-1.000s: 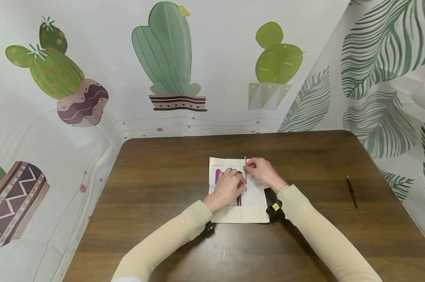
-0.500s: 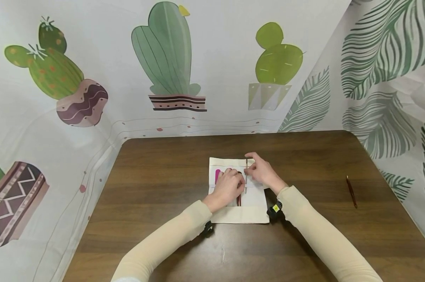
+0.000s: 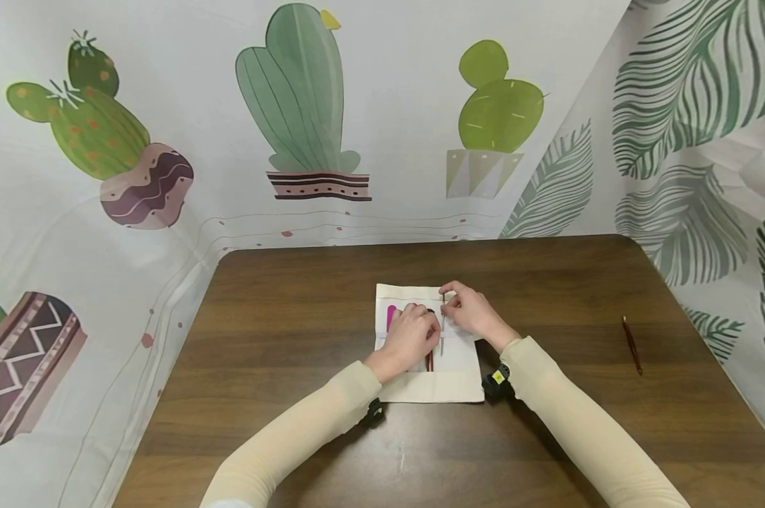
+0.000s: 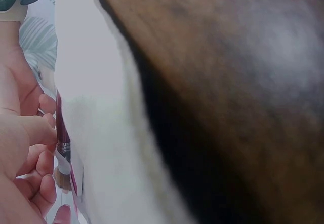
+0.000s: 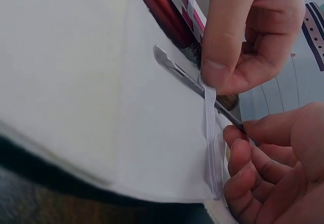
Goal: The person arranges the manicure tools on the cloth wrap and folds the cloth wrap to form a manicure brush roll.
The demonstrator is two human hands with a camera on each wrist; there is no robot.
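Note:
A cream fabric case (image 3: 455, 386) lies unfolded on the table. My left hand (image 3: 411, 333) pinches the white elastic band (image 5: 210, 138) that crosses it. Between thumb and fingers, my right hand (image 3: 474, 314) holds a slim metal cuticle pusher (image 5: 188, 80) with a knurled grip. In the right wrist view the pusher passes under the band, its flat spade-shaped tip lying over the white lining. Beside it, a brush with a dark red handle (image 5: 164, 13) is under the band too. A bright pink item (image 3: 391, 315) is partly covered by my left hand.
A thin reddish-brown tool (image 3: 633, 346) lies by itself on the right side of the wooden table (image 3: 281, 317). Behind the table hangs a white cloth (image 3: 408, 127) printed with cacti and leaves.
The cuticle pusher has slid further through the band toward the near side of the case. My right index finger stretched up the pusher, then came down with it. My left hand stays put.

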